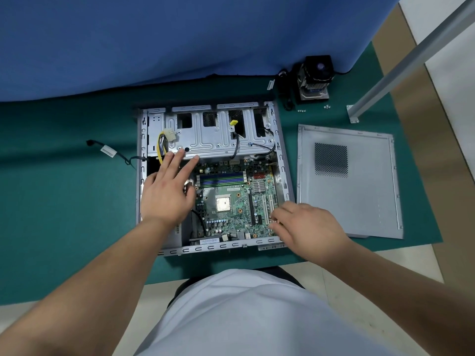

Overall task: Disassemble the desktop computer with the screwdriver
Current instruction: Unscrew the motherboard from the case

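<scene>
One green mat (64,201) under blue partition (154,34) bears computer case (281,160).

— Where does the view sit?
— On the person's head, looking forward and steeply down, close over the open computer case (213,176) on the green mat (64,201).
— Any second view?
— No, only this wide-angle one; both forearms enter from below.

Both forearms are bare to the left hand (164,194) and right hand (311,227). Torso wears a white shirt (244,312).
</scene>
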Available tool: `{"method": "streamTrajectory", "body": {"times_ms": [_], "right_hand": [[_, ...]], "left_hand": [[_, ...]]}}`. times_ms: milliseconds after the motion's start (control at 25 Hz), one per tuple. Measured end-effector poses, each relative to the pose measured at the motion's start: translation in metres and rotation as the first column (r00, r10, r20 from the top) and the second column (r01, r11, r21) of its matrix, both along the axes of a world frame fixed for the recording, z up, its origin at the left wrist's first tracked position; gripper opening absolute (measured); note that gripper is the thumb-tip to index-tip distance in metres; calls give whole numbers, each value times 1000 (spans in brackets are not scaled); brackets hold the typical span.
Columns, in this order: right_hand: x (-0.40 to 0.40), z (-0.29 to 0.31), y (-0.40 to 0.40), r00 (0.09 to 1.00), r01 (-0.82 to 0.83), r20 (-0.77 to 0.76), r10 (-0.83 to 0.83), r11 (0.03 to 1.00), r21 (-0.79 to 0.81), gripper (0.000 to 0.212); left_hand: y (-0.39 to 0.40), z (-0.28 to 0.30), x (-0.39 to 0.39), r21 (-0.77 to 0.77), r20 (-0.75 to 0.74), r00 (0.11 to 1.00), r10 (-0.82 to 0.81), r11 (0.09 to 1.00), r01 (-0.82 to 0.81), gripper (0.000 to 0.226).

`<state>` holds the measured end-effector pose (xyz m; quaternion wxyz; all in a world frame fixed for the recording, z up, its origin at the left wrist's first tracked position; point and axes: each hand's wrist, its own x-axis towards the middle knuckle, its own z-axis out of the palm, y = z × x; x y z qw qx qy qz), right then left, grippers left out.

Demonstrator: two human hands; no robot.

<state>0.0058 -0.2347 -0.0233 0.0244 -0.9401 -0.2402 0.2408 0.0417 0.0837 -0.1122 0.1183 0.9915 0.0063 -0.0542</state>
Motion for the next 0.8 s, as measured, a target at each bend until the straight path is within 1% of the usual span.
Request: {"method": "streamTrajectory", "body": {"times_ms": [40, 80, 120, 160, 240, 320, 400, 440, 520, 560, 640, 680, 720, 800], "right_hand": [[0, 0, 0, 999, -42, -24, 43, 999, 18, 27], [0, 0, -1, 996, -77, -50, 79, 996, 46, 30], [0, 0, -2, 994, -71, -75, 76, 996, 59, 36], [-1, -1, -2, 997, -32, -71, 36, 998, 53, 39], [0, -2, -1, 999, 47, -30, -45, 998, 42, 36], [0, -5, -1, 998, 31, -63, -27, 997, 77, 32], [1, -3, -4, 993, 11, -122, 5, 991, 131, 40], [1, -3, -5, 995, 13, -103, 0, 992, 127, 42], [1, -3, -5, 999, 36, -42, -33, 995, 91, 33], [1, -3, -4, 999, 38, -41, -34, 996, 86, 31], [0, -4, -3, 994, 1, -107, 14, 990, 142, 32], [-1, -4, -3, 990, -8, -138, 31, 987, 160, 36], [-3, -4, -3, 991, 1, -134, 20, 988, 153, 40], [-8, -5, -2, 994, 98, -52, -93, 991, 95, 37]], "left_hand": [[0, 0, 0, -3, 1, 1000, 0, 1000, 0, 69], [0, 0, 0, -4, 1, 1000, 1, 1000, -1, 70], [1, 0, 0, -3, 0, 1000, 1, 1000, -1, 70], [1, 0, 0, -2, -3, 1000, 2, 1000, -2, 70], [0, 0, 0, -3, -5, 1000, 3, 1000, -3, 70], [0, 0, 0, -1, -4, 1000, 3, 1000, -3, 70], [0, 1, 1, -5, -3, 1000, 4, 1000, -4, 70], [0, 1, 1, -5, -2, 1000, 3, 1000, -4, 70], [0, 1, 1, -3, -1, 1000, 3, 1000, -3, 70], [0, 1, 0, -4, -2, 1000, 3, 1000, -3, 70], [0, 0, 0, -6, -1, 1000, 3, 1000, -3, 70], [1, 0, 0, -7, 0, 1000, 3, 1000, -3, 70], [1, 0, 1, -6, 0, 1000, 3, 1000, -3, 71], [1, -1, 1, -3, 1, 1000, -2, 1000, 2, 71]]}}
